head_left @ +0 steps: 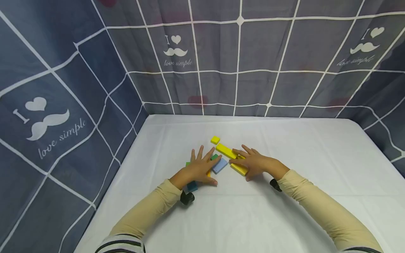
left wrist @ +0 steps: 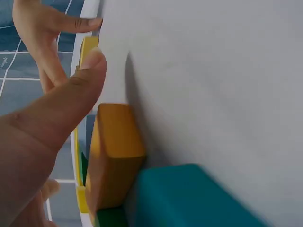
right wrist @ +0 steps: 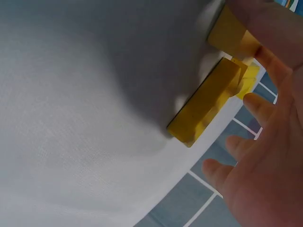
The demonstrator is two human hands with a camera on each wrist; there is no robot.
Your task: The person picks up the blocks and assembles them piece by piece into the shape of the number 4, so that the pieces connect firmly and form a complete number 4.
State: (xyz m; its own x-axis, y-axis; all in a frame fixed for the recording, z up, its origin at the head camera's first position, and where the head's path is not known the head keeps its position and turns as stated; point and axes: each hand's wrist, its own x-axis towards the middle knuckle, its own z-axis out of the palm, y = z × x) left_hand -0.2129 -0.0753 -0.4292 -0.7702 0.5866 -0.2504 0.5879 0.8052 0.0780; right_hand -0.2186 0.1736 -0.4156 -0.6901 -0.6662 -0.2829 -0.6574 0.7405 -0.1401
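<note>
My left hand (head_left: 199, 168) is spread with straight fingers over a group of coloured blocks. Beneath and beside it are an orange block (left wrist: 122, 135), a teal block (left wrist: 194, 198) and a dark green block (left wrist: 111, 217). A light blue block (head_left: 219, 166) lies just past its fingertips, beside a green block (head_left: 215, 157). To the right, my right hand (head_left: 253, 162) reaches in with fingers extended above yellow blocks. One yellow block (head_left: 238, 169) lies under its fingers, and a long yellow block (head_left: 226, 150) extends beyond them. The right palm partly hides other yellow pieces.
A small yellow block (head_left: 215, 140) lies farthest back on the white-covered table (head_left: 303, 151). Grey checked curtain (head_left: 215, 45) hangs behind the table's far edge and along the left side (head_left: 63, 147). Dark wrist cameras (head_left: 187, 198) sit under both wrists.
</note>
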